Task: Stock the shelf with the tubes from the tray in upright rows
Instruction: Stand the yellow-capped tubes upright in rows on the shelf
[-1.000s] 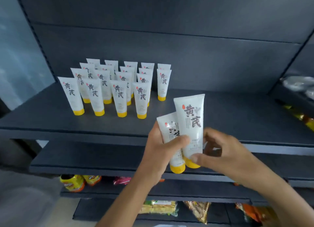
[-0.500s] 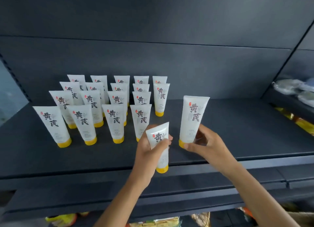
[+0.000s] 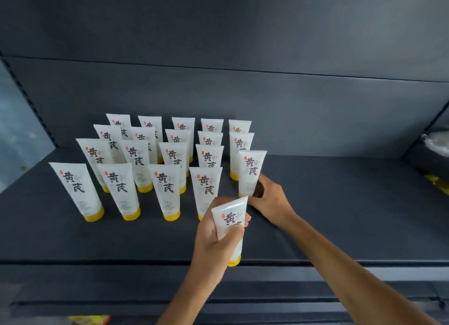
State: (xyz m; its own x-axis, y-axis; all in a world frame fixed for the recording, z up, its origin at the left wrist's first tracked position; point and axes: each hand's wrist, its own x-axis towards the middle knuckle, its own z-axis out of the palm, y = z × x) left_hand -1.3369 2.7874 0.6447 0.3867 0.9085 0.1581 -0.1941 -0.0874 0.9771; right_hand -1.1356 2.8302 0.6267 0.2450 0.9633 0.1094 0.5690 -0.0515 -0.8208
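The right hand (image 3: 269,198) pinches the low end of the placed tube (image 3: 251,171), fingers curled round it just above the yellow cap. Whether that cap sits flat on the shelf (image 3: 340,215) I cannot tell, since the second tube hides it. The left hand (image 3: 216,239) grips that second tube (image 3: 230,225) round its middle, cap down, over the shelf's front part at about 6 o'clock from the placed tube.

At 10 o'clock from the left hand, the standing tubes (image 3: 164,191) fill four columns, four deep, all upright on their caps. The fifth column (the right-most) has two at the back and the placed tube as third, so its front spot is bare.

By my reckoning the stocking is well along: this column needs one more, likely the second tube. The tray is out of view, so what remains in it cannot be judged.
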